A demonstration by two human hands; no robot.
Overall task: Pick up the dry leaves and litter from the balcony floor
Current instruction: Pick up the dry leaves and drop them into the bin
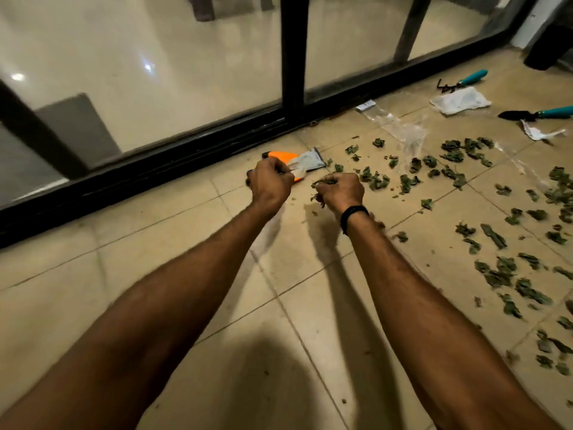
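Note:
Several dry green leaves (496,237) lie scattered over the beige tiled balcony floor (155,290), mostly to the right. My right hand (341,191) is curled round a bunch of leaves (319,185), some poking out at its left side. My left hand (270,182) pinches the edge of an orange and grey wrapper (297,161) that lies on the floor beside the door track. The two hands are close together, just above the tiles.
A black sliding glass door frame (293,51) and its track (155,169) border the floor. Clear plastic film (400,125), a white bag (460,100), torn paper (538,131) and two teal-handled garden tools (552,113) lie at the far right.

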